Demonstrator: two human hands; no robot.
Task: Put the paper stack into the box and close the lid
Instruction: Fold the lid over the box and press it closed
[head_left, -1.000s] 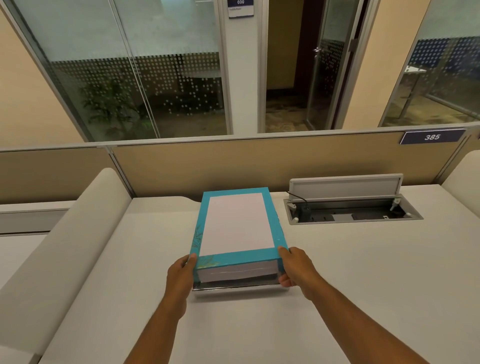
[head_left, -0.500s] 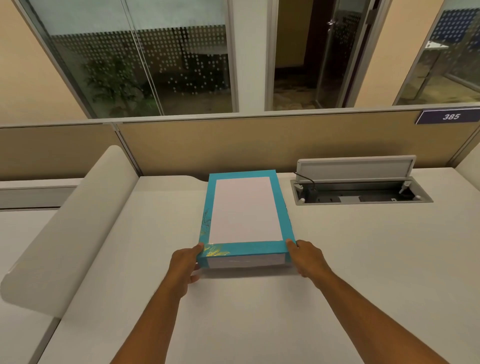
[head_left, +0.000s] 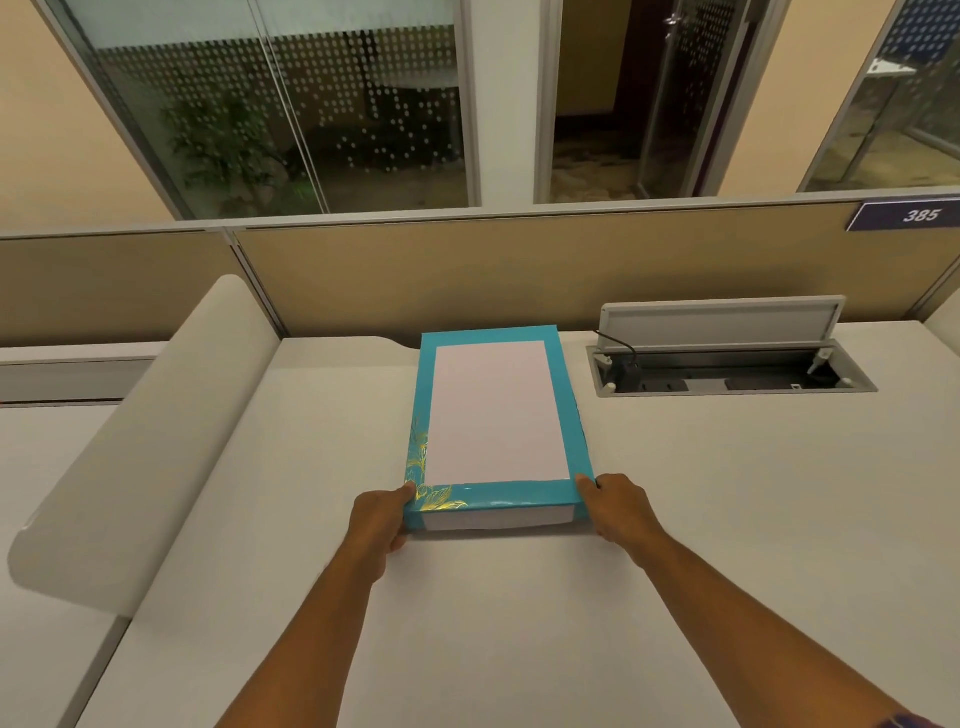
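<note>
Fingers of both our hands clamp the near corners of the teal box (head_left: 497, 421): our left hand (head_left: 379, 522) wraps the near-left corner, thumb on the top edge by the gold flower print and the other fingers tucked along the side, while our right hand (head_left: 615, 512) grips the near-right corner in the same way, thumb on top. Each hand is closed against the box rather than spread.

We see the box lying flat on the white desk (head_left: 675, 519), its long side running away from us, the lid (head_left: 493, 501) seated down over it. A pale white panel fills the middle of the lid, framed in teal. At the near end, under the lid's rim, a white band (head_left: 496, 520) shows; we cannot tell whether it is the paper stack's edge or the wall of the box.

To the right of the box, set into the desk, a cable hatch (head_left: 727, 364) stands open with a black plug inside. A tan partition (head_left: 519, 280) runs behind the desk, and a plate on it reads 385 (head_left: 920, 215).
</note>
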